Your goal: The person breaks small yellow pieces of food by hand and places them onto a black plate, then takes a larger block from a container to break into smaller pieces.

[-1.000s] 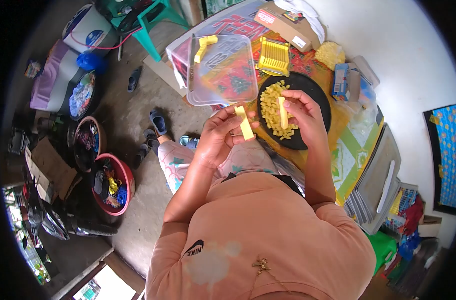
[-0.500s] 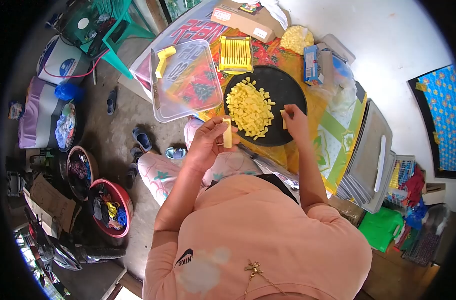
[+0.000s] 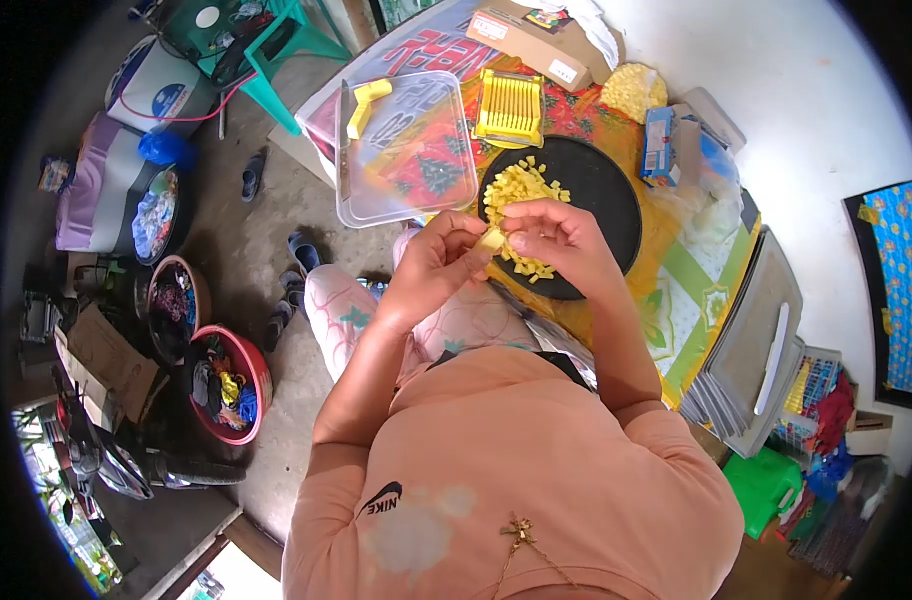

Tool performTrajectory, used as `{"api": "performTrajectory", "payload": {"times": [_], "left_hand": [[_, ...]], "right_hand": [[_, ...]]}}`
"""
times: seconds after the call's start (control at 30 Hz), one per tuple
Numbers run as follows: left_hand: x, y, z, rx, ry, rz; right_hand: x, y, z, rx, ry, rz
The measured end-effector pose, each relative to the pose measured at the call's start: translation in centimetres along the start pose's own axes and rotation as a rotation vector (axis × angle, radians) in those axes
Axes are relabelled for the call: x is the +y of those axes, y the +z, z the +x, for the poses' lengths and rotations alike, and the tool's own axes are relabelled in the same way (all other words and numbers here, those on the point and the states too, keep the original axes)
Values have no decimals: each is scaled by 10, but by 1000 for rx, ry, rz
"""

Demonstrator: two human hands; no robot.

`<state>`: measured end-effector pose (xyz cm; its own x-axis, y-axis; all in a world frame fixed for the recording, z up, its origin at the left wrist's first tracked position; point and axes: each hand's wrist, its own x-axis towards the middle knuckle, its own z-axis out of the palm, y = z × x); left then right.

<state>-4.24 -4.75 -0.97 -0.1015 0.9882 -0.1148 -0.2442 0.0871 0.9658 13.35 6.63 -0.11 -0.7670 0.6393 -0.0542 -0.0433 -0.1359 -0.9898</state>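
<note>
My left hand pinches a short, pale yellow bar between thumb and fingers. My right hand meets it from the other side, thumb and fingertips closed at the bar's end. Both hands are over the near edge of a round black tray. On that tray lies a heap of small yellow cubes, partly covered by my hands. Just beyond it stands a yellow slotted slicer. To the left, a clear plastic container holds larger yellow pieces near its far corner.
A cardboard box, a bag of yellow bits and a blue box stand along the table's back. Stacked grey trays lean at the right. A red basin of cloths and a green chair are left.
My right hand has moved left from the tray's right side to meet my left hand at the yellow bar. The bar has tilted, and the camera view has shifted slightly.
</note>
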Motion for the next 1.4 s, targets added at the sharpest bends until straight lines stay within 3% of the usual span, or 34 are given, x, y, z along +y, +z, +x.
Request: {"api": "performTrajectory", "payload": {"times": [0.37, 1.0, 1.13, 1.23, 1.4], "left_hand": [[31, -10, -26, 120, 194, 107], [32, -31, -42, 113, 194, -47], [26, -39, -37, 143, 104, -152], [14, -43, -28, 157, 18, -291], [-11, -43, -17, 162, -55, -293]], "right_hand": [[-22, 32, 20, -181, -66, 14], [-19, 47, 20, -146, 1, 147], [-6, 20, 30, 156, -108, -106], [42, -23, 46, 349, -87, -558], [87, -41, 43, 477, -128, -960]]}}
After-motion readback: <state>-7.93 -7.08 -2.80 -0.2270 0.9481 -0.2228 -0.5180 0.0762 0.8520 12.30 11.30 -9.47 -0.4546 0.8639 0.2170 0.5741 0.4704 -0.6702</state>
